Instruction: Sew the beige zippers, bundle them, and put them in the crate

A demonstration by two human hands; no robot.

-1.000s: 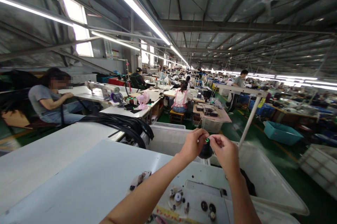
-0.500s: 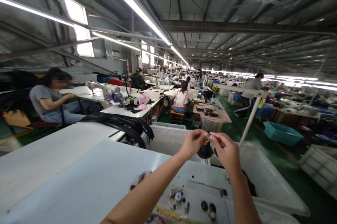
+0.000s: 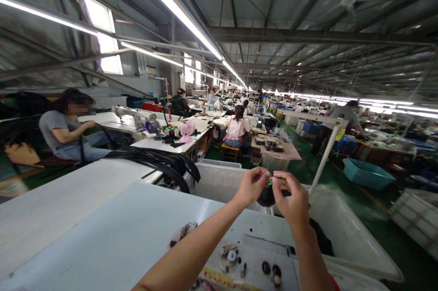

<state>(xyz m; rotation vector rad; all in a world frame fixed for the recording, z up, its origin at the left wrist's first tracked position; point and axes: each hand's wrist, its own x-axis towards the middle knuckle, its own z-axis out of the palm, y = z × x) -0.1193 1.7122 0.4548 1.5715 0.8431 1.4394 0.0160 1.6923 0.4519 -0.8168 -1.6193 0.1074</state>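
My left hand [image 3: 252,186] and my right hand [image 3: 291,197] are raised close together beyond the sewing machine, fingertips pinched. Between them runs a short, thin dark thread [image 3: 272,174], though its ends are hidden by the fingers. Just below and behind the fingertips stands a black thread cone [image 3: 266,197] with a green ring at its top. Under my forearms lies the white sewing machine head [image 3: 253,254], with tension knobs and dials on its top.
A pale blue tabletop [image 3: 112,231] spreads to the left, with black straps [image 3: 153,161] across its far side. White plastic bins [image 3: 352,227] flank the machine, beside a white post [image 3: 323,158]. Co-workers sit at other tables, and one person [image 3: 342,120] stands at the right.
My right hand has turned a little and its fingers have spread slightly, still by my left fingertips. The standing person at the right has shifted and leans toward a table.
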